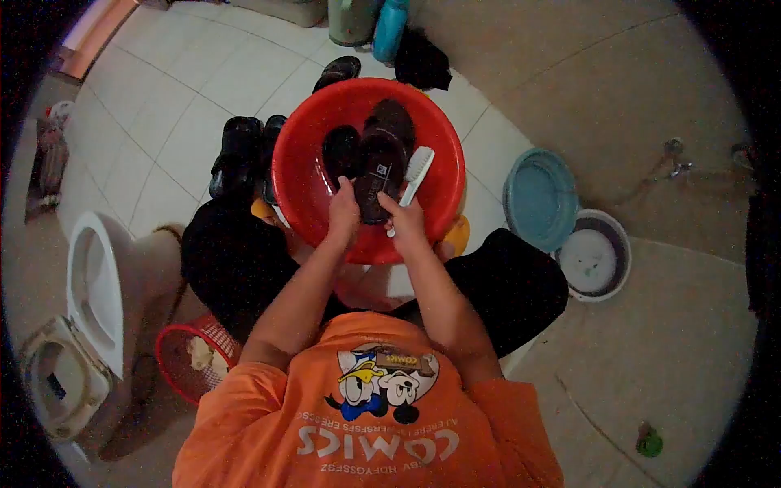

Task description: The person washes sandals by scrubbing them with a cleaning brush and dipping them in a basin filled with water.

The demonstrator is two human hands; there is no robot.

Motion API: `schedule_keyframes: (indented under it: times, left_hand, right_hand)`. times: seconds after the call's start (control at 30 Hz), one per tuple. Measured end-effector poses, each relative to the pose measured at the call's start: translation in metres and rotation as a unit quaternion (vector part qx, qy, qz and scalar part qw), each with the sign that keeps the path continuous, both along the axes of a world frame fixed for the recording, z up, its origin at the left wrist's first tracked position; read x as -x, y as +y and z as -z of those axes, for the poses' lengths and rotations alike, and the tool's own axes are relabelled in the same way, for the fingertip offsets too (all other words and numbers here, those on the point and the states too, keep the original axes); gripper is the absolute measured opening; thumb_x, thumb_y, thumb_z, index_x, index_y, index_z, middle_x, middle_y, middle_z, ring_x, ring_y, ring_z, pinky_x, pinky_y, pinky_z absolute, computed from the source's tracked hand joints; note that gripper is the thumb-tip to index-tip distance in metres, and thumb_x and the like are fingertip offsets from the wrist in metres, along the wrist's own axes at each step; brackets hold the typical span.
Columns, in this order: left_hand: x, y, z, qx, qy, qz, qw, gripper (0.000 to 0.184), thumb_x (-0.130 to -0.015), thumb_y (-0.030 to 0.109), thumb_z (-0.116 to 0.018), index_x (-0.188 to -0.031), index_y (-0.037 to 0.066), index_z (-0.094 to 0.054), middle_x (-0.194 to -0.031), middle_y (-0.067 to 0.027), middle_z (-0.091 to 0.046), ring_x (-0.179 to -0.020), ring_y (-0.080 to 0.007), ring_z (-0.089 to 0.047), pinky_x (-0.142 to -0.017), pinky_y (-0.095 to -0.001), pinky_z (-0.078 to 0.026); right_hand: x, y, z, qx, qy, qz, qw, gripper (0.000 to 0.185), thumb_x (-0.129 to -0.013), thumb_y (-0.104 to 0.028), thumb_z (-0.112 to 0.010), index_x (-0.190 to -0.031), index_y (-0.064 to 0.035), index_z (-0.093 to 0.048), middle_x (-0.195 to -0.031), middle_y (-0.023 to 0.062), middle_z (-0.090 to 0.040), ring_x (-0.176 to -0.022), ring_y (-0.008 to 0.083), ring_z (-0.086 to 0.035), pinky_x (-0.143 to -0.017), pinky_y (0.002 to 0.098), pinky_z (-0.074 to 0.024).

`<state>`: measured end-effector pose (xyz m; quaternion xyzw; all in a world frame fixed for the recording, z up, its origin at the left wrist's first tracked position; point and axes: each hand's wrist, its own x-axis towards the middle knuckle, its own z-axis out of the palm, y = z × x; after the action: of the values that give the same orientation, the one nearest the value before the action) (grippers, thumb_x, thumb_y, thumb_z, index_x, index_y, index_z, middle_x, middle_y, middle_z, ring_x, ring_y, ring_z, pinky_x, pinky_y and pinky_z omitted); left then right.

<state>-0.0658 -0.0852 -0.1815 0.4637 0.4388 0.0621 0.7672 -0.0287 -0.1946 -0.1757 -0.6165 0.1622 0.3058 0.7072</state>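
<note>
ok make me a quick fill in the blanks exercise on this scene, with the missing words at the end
1. The white brush is held in the ____ hand.
2. The left hand is at the dark slipper inside a large basin coloured ____.
3. The shirt with COMICS printed on it is mostly ____.
4. The white fixture beside the red basket is a ____.

Missing words: right; red; orange; toilet

Behind the left hand (344, 215) and right hand (405, 221), an orange short-sleeved shirt (374, 419) carries pale COMICS lettering (378, 443) (plus a cartoon duck (364, 389) and mouse (400, 389)); black legwear (521, 276) shows to either side.
</note>
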Motion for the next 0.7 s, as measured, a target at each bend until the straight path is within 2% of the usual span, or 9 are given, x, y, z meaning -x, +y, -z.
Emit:
schedule_keyframes:
  times: [0.03, 0.1, 0.17, 0.2, 0.23, 0.33, 0.5, 0.6, 0.7]
  left_hand:
    - [0.0, 0.006, 0.021, -0.001, 0.002, 0.0, 1.0, 0.042, -0.089, 0.035, -0.04, -0.1, -0.003, -0.055, -0.084, -0.0111, -0.059, -0.075, -0.0183, -0.056, -0.066, -0.0306, -0.044]
    - [-0.001, 0.017, 0.059, -0.295, 0.039, 0.256, 0.92, 0.04, -0.089, 0.033, -0.037, -0.097, -0.002, -0.055, -0.078, -0.0179, -0.06, -0.073, -0.0277, -0.058, -0.066, -0.0346, -0.044]
    - [0.006, 0.009, 0.057, -0.371, 0.024, 0.212, 0.904, 0.041, -0.089, 0.033, -0.035, -0.094, -0.002, -0.055, -0.076, -0.0199, -0.059, -0.072, -0.0311, -0.057, -0.066, -0.0368, -0.043]
    - [0.009, 0.007, 0.055, -0.447, 0.005, 0.166, 0.879, 0.042, -0.089, 0.033, -0.033, -0.09, -0.001, -0.056, -0.074, -0.022, -0.058, -0.071, -0.0345, -0.057, -0.066, -0.039, -0.043]
    - [0.012, 0.009, 0.055, -0.447, 0.009, 0.165, 0.879, 0.042, -0.089, 0.033, -0.033, -0.09, -0.001, -0.056, -0.074, -0.022, -0.058, -0.071, -0.0345, -0.057, -0.066, -0.039, -0.043]
    - [0.009, 0.006, 0.055, -0.41, 0.145, 0.21, 0.876, 0.04, -0.089, 0.033, -0.033, -0.086, 0.0, -0.056, -0.075, -0.02, -0.059, -0.071, -0.0356, -0.056, -0.066, -0.0403, -0.043]
    - [0.003, 0.02, 0.069, -0.233, 0.281, 0.206, 0.908, 0.038, -0.085, 0.035, -0.044, -0.087, -0.001, -0.054, -0.076, -0.0209, -0.058, -0.076, -0.0329, -0.057, -0.067, -0.0385, -0.043]
    - [0.009, 0.011, 0.105, -0.197, 0.232, 0.055, 0.951, 0.038, -0.082, 0.036, -0.051, -0.087, -0.001, -0.054, -0.08, -0.0199, -0.058, -0.079, -0.0306, -0.057, -0.07, -0.0368, -0.043]
    - [0.013, 0.017, 0.129, -0.186, 0.203, 0.09, 0.957, 0.034, -0.076, 0.03, -0.061, -0.088, -0.001, -0.053, -0.085, -0.0182, -0.058, -0.083, -0.0291, -0.056, -0.072, -0.0356, -0.042]
  right_hand:
    - [-0.002, 0.001, 0.008, -0.001, 0.002, 0.0, 1.0, 0.055, -0.067, -0.021, -0.071, -0.111, -0.0045, -0.042, -0.079, 0.0012, -0.052, -0.061, 0.0101, -0.046, -0.047, 0.0235, -0.0352]
    - [-0.015, 0.001, 0.036, 0.067, -0.002, 0.061, 0.996, 0.05, -0.068, -0.017, -0.069, -0.11, -0.0073, -0.043, -0.082, 0.0016, -0.053, -0.064, 0.0104, -0.047, -0.046, 0.0238, -0.0346]
    - [-0.031, -0.005, 0.059, 0.089, -0.034, 0.049, 0.994, 0.044, -0.069, -0.016, -0.068, -0.105, -0.005, -0.046, -0.083, 0.0056, -0.054, -0.069, 0.0145, -0.05, -0.051, 0.0281, -0.0389]
    - [-0.04, -0.01, 0.08, 0.185, -0.126, 0.02, 0.974, 0.041, -0.069, -0.016, -0.068, -0.102, -0.0038, -0.047, -0.083, 0.0076, -0.055, -0.071, 0.0173, -0.052, -0.056, 0.0306, -0.0405]
    - [-0.048, -0.012, 0.089, 0.278, -0.217, -0.009, 0.936, 0.038, -0.07, -0.017, -0.067, -0.099, -0.0026, -0.048, -0.082, 0.0096, -0.055, -0.073, 0.0201, -0.053, -0.061, 0.0331, -0.0421]
    - [-0.07, -0.033, 0.116, 0.381, -0.218, -0.045, 0.897, 0.034, -0.07, -0.016, -0.066, -0.095, -0.0006, -0.049, -0.08, 0.0118, -0.056, -0.075, 0.0235, -0.054, -0.068, 0.0349, -0.0421]
    - [-0.088, -0.046, 0.197, 0.356, -0.197, 0.015, 0.913, 0.031, -0.072, -0.014, -0.065, -0.095, 0.0003, -0.05, -0.084, 0.0114, -0.059, -0.074, 0.0228, -0.055, -0.069, 0.0354, -0.0422]
    - [-0.085, -0.049, 0.212, 0.346, -0.114, -0.001, 0.931, 0.031, -0.073, -0.013, -0.064, -0.097, 0.0002, -0.049, -0.084, 0.0119, -0.058, -0.075, 0.0231, -0.055, -0.069, 0.0354, -0.0426]
    - [-0.072, -0.043, 0.252, 0.29, -0.09, 0.024, 0.953, 0.034, -0.074, -0.013, -0.064, -0.1, 0.0, -0.047, -0.083, 0.0126, -0.057, -0.075, 0.0232, -0.054, -0.069, 0.0349, -0.0435]
